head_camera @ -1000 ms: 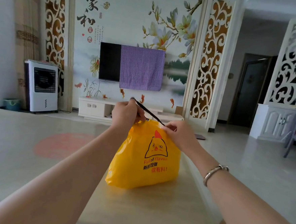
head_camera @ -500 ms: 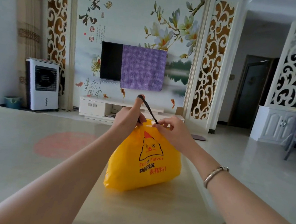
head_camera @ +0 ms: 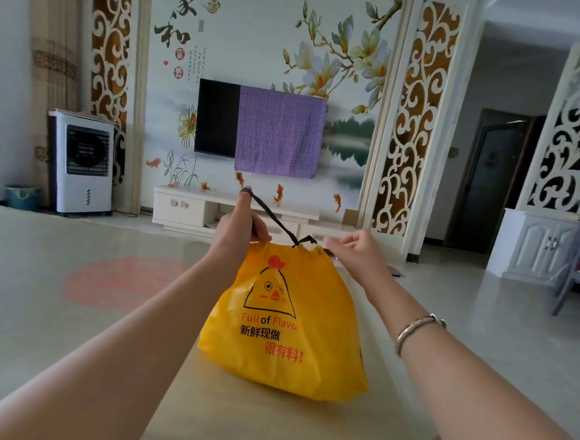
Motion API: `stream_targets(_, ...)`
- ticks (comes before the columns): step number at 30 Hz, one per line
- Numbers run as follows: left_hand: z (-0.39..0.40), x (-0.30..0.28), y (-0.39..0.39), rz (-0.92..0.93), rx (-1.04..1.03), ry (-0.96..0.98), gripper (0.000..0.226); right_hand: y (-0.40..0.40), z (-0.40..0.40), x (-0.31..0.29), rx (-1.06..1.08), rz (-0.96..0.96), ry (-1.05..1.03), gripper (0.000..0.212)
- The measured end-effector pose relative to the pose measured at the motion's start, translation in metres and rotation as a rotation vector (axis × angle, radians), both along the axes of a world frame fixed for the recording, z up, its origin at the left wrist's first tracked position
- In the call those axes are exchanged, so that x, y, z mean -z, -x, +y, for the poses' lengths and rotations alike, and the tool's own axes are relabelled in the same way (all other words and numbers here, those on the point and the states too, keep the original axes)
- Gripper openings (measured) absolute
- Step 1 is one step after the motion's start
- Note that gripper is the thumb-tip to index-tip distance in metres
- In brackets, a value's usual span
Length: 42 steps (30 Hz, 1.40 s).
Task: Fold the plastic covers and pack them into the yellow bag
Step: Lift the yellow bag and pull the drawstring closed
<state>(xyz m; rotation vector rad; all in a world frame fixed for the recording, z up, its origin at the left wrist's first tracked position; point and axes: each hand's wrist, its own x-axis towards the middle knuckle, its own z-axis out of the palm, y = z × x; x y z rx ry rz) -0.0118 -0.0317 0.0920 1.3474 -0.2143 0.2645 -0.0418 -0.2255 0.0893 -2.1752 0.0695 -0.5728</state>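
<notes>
Now the left hand [head_camera: 238,231] is up at the left of the bag's top, with a black string [head_camera: 271,215] looped over one raised finger and pinched lower down. That string runs slanting down and right to the puckered mouth of the yellow bag [head_camera: 286,326]. The bag sits upright on the table [head_camera: 233,418], near the middle, mouth pointing up. Just right of the mouth, the right hand [head_camera: 357,250] pinches the other bit of string. Both hands are equally near the mouth, so pulling apart should probably close it.
</notes>
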Motion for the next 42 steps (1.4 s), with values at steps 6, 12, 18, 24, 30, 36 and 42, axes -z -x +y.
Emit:
stream_targets(6,0.0,-0.001,0.013,-0.077,0.032,0.121,0.058,-0.002,0.005,0.005,-0.335,0.433,-0.458,0.053)
stream_targets(12,-0.003,0.004,0.018,-0.068,0.09,0.134,0.048,-0.002,0.014,0.009,-0.458,0.41,-0.55,0.044)
stream_targets(18,0.0,0.004,0.02,-0.13,0.16,0.104,0.055,-0.011,0.036,0.019,-0.169,-0.13,-0.314,0.017)
stream_targets(24,0.002,-0.006,0.008,0.156,0.025,0.339,0.051,-0.011,0.042,0.027,-0.172,-0.339,-0.386,0.012)
stream_targets(30,0.005,-0.008,0.017,0.252,0.203,0.571,0.037,-0.01,0.035,0.024,-0.442,-0.116,-1.043,0.018)
stream_targets(36,0.002,-0.002,0.014,0.221,0.332,0.518,0.033,-0.012,0.036,0.03,-0.349,-0.195,-0.939,0.03)
stream_targets(42,-0.009,-0.004,0.023,0.145,0.338,-0.038,0.033,-0.009,0.035,0.028,-0.409,-0.177,-0.859,0.03)
